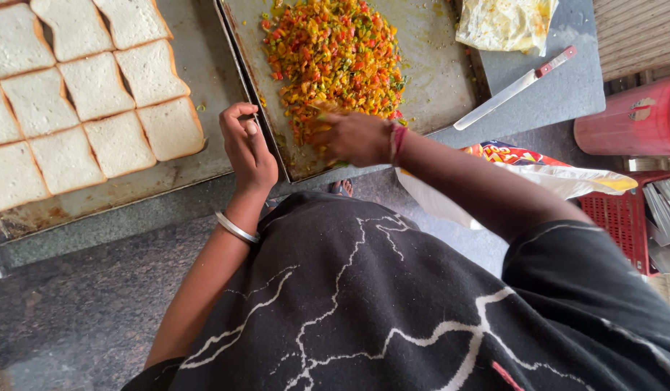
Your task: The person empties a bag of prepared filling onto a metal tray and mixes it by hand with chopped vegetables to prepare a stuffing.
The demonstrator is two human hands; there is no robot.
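Two metal trays lie side by side on a dark stone counter (74, 289). The left tray (204, 80) carries white bread slices (96, 87) laid flat in close rows, edges touching. The right tray (436, 65) carries a heap of chopped vegetable mix (335, 51), orange, red and green, spread over its left half. Beyond the right tray lies a crumpled, stained plastic bag (505, 22). A long knife (509, 90) with a red-and-white handle rests on the counter just beside that tray's right edge, blade pointing toward the person. A colourful printed bag (523, 163) sits below the right forearm. A red bucket (632, 119) and a red crate (617, 217) stand off the counter, at the far right.

The right hand (353, 137) lies palm down at the near edge of the vegetable mix, fingers buried in it; whether its grip is closed on any of the mix cannot be told. A red band circles its wrist. The left hand (246, 145) is raised over the seam between the two trays, fingers curled together with the thumb against them, holding nothing visible. A silver bangle (236, 228) sits on the left forearm.
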